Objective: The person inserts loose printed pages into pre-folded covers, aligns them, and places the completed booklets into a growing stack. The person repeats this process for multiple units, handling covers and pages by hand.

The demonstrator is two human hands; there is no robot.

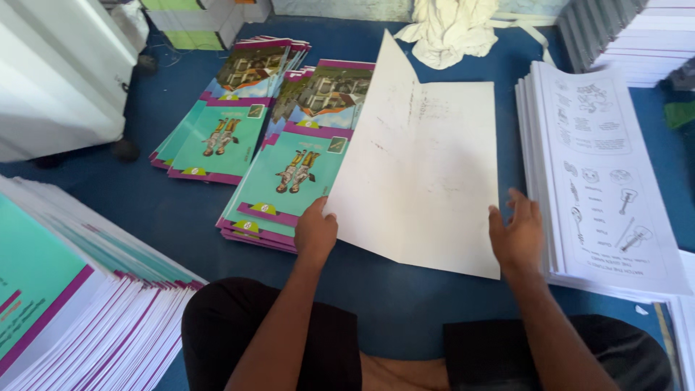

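Note:
A folded white booklet cover (427, 166), blank side up, lies open on the blue floor in front of me, its left flap raised. My left hand (316, 233) grips the cover's lower left edge. At the cover's lower right edge, my right hand (517, 235) has its fingers spread and touches the side of a tall stack of printed white pages (604, 174) with line drawings. Just left of the cover sit two piles of teal and purple printed covers (286, 177).
A fanned pile of finished teal books (65, 304) fills the lower left. White cloth (449, 29) lies at the back, more white page stacks (637, 36) at the upper right, and a white cabinet (58, 72) at the upper left. My knees are at the bottom.

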